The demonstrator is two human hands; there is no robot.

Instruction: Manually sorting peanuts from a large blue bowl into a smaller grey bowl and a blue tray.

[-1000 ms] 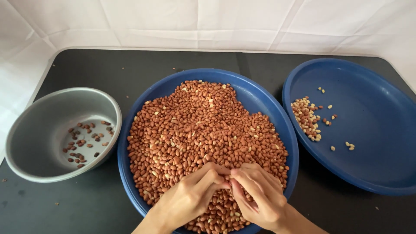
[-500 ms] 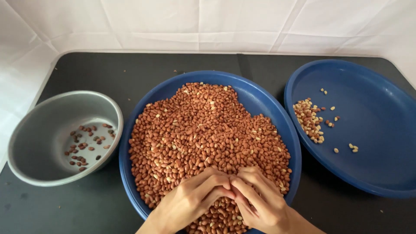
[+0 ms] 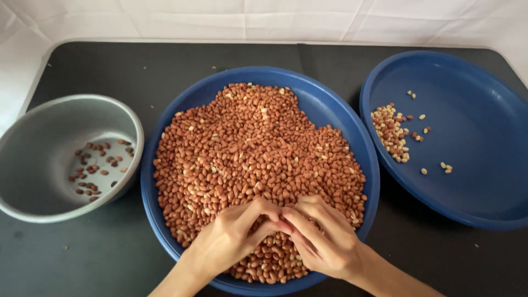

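Observation:
A big heap of reddish-brown peanuts point(image 3: 253, 154) fills a round blue plate point(image 3: 324, 104) in the middle. My left hand point(image 3: 231, 239) and my right hand point(image 3: 322, 236) rest on the near part of the heap, fingertips pinched together and touching each other over the nuts. Whether a single nut sits between the fingers is hidden. To the right, a second blue plate point(image 3: 473, 143) carries a small pile of paler peanuts point(image 3: 391, 135). On the left, a grey metal bowl point(image 3: 33, 137) holds a few dark nuts point(image 3: 96, 168).
Everything stands on a black tabletop point(image 3: 99, 66) with a white cloth point(image 3: 264, 19) behind it. A few crumbs lie scattered on the black surface near the bowl and plates.
Both hands stay at the near edge of the heap with fingertips working together; the view has shifted slightly, so the plates sit a little lower in the frame.

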